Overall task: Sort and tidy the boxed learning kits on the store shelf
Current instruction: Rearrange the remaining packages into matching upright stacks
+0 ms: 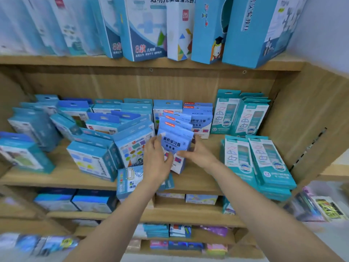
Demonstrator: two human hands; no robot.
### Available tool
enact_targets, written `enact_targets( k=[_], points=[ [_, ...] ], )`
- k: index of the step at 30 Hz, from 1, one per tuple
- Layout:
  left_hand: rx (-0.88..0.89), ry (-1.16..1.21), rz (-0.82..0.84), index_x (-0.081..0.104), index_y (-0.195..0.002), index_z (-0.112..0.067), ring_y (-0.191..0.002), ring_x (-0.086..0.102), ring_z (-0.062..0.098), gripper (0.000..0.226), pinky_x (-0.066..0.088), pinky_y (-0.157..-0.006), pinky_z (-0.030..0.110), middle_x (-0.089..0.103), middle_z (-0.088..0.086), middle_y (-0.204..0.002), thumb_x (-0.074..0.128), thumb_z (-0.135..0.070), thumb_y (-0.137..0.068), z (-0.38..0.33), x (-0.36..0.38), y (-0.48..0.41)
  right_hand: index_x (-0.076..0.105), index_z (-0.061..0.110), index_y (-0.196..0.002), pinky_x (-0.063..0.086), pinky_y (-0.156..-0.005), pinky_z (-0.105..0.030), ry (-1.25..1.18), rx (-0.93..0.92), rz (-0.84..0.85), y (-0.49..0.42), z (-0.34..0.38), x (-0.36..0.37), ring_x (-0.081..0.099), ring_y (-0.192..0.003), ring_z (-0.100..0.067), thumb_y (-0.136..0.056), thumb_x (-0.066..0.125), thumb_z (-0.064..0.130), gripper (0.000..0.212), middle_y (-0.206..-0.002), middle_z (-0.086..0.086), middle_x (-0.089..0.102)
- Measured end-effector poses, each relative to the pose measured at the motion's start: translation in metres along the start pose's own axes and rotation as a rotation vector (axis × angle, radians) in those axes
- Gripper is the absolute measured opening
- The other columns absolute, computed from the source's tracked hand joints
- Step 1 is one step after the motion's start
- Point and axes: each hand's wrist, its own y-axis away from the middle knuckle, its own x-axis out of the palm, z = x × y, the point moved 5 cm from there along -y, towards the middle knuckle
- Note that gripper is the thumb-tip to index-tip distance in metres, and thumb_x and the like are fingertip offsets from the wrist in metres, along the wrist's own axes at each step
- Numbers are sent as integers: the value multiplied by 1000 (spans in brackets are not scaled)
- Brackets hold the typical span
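A short stack of pale blue learning kit boxes (176, 138) with red tabs stands upright on the middle shelf (204, 178). My left hand (156, 159) holds the stack's left side, fingers curled round its edge. From the right, my right hand (196, 152) grips the front box, thumb across its face. More of the same pale blue boxes (201, 118) stand behind. A blue kit box (128, 181) lies flat under my left wrist at the shelf's front edge.
Teal kits (264, 161) lean at the right, with more teal kits (239, 114) upright behind them. Leaning, jumbled blue boxes (94, 159) fill the shelf's left half. Tall boxes (205, 29) line the upper shelf. Lower shelves hold flat stacks.
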Motion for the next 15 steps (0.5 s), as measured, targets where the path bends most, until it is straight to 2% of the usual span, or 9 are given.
enact_targets(
  k=[2, 5, 8, 10, 13, 15],
  points=[
    [13, -3, 39, 24, -148, -10, -137, 28, 27, 65, 28, -110, 37, 33, 11, -148, 56, -23, -93, 6, 1, -4, 32, 12, -139, 47, -86, -25, -27, 21, -52, -9, -1, 5, 51, -116, -14, -77, 77, 6, 77, -135, -2, 52],
    [30, 30, 58, 25, -148, -14, -131, 36, 24, 64, 37, -102, 35, 38, 9, -142, 55, -24, -93, 11, 4, -10, 42, 15, -131, 45, -68, -14, -5, 29, -96, -19, -4, 2, 54, -104, -11, -75, 80, 7, 68, -128, -1, 58],
    [46, 47, 40, 28, -147, -16, -119, 45, 22, 62, 43, -93, 32, 40, 8, -134, 57, -23, -92, 13, 4, -13, 47, 17, -125, 44, -62, -13, 32, 14, -134, -21, -6, -3, 57, -89, -3, -72, 83, 11, 64, -118, 2, 61],
    [66, 55, 16, 32, -145, -17, -118, 46, 21, 59, 43, -92, 31, 40, 7, -132, 56, -22, -92, 13, 5, -15, 48, 17, -126, 47, -66, -16, 39, -14, -162, -21, -6, -8, 58, -89, -2, -71, 83, 9, 65, -116, 3, 62],
    [88, 71, -12, 35, -142, -16, -123, 41, 21, 57, 38, -96, 30, 41, 6, -132, 57, -19, -90, 8, 9, -17, 47, 20, -123, 54, -81, -31, 76, -39, -172, -21, -4, -27, 61, -101, -17, -70, 83, 6, 66, -115, 2, 60],
    [58, 86, -1, 33, -143, -13, -127, 39, 22, 60, 37, -99, 31, 39, 7, -136, 58, -19, -89, 6, 14, -22, 46, 21, -125, 54, -85, -35, 110, -39, -150, -20, -2, -44, 60, -104, -21, -69, 83, 4, 69, -117, 0, 59]
  ],
)
